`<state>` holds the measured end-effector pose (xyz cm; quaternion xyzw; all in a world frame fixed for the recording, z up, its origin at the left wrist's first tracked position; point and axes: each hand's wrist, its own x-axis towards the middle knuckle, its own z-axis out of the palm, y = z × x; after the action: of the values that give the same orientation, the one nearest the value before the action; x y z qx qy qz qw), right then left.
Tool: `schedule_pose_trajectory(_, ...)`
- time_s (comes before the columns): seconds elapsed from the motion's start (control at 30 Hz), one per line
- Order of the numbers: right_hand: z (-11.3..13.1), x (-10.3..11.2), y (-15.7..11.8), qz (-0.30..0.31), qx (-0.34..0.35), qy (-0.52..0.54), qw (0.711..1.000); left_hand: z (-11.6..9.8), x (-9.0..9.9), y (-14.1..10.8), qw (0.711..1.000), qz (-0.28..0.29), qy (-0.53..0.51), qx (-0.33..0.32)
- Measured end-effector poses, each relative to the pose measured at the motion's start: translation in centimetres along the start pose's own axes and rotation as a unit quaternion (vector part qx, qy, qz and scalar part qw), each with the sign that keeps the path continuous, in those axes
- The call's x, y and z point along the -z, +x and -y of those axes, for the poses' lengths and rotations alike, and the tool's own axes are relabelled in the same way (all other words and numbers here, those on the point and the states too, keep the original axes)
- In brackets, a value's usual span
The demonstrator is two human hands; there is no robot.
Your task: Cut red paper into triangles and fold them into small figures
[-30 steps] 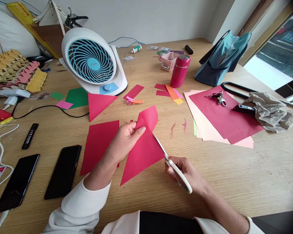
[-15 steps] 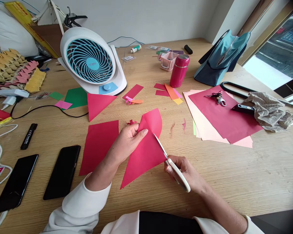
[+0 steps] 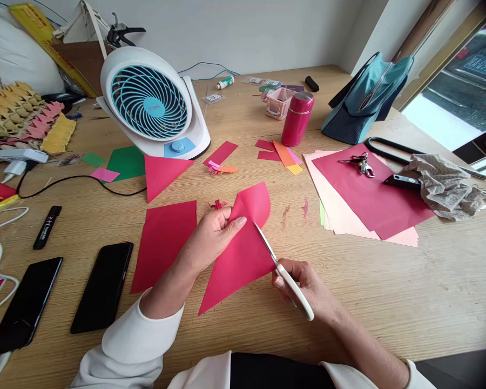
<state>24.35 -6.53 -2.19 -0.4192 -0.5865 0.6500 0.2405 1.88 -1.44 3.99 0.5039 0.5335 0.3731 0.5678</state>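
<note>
Between thumb and fingers, my left hand [image 3: 210, 235] pinches a sheet of red paper [image 3: 243, 256], whose far part curls upward. My right hand [image 3: 303, 283] is closed round the white handles of a pair of scissors [image 3: 295, 292]. The blades lie along the paper, reaching in from its right edge towards the curled part. Left of the sheet, partly behind my left wrist, lies a red paper rectangle [image 3: 162, 243]. A red paper triangle [image 3: 164, 174] rests beyond it. Small red curled paper [image 3: 217, 204] shows just past my left fingers.
A white-and-blue fan [image 3: 149, 108] stands at the back left. Two phones [image 3: 101, 286] and a black marker [image 3: 47, 227] lie at left. Paper sheets [image 3: 344, 210] with keys [image 3: 362, 165] on top lie at right, near a pink flask [image 3: 297, 119] and a blue bag [image 3: 360, 102].
Almost nothing differs. The view has shifted very slightly; both hands, the scissors and the red paper keep nearly the same positions.
</note>
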Motion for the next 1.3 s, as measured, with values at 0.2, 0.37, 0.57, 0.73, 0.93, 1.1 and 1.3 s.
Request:
schedule_pose_trajectory(0.2,0.3,-0.1,0.0,-0.011,-0.003,-0.002,1.000,0.1,-0.3,-0.1,1.000,0.005,0.005,0.001)
schedule_pose_trajectory(0.37,0.5,-0.2,0.1,-0.013,-0.010,-0.001,1.000,0.2,-0.4,-0.1,1.000,0.004,-0.003,0.005)
schedule_pose_trajectory(0.57,0.2,-0.3,0.1,-0.011,-0.007,0.009,1.000,0.1,-0.5,-0.1,1.000,0.016,-0.014,0.015)
schedule_pose_trajectory(0.73,-0.1,-0.3,0.1,-0.007,0.005,0.022,1.000,-0.1,-0.6,-0.1,0.998,0.034,-0.033,0.037)
schedule_pose_trajectory(0.93,-0.1,-0.4,0.1,-0.004,0.004,0.021,1.000,-0.4,-0.9,-0.2,0.997,0.022,-0.059,0.036)
schedule_pose_trajectory(1.1,0.0,-0.4,0.2,-0.009,-0.002,0.020,1.000,-0.4,-1.0,-0.2,0.998,0.020,-0.052,0.032)
schedule_pose_trajectory(1.3,-0.1,-0.5,0.2,-0.004,-0.002,0.025,1.000,-0.1,-1.1,-0.2,1.000,0.011,-0.023,0.010)
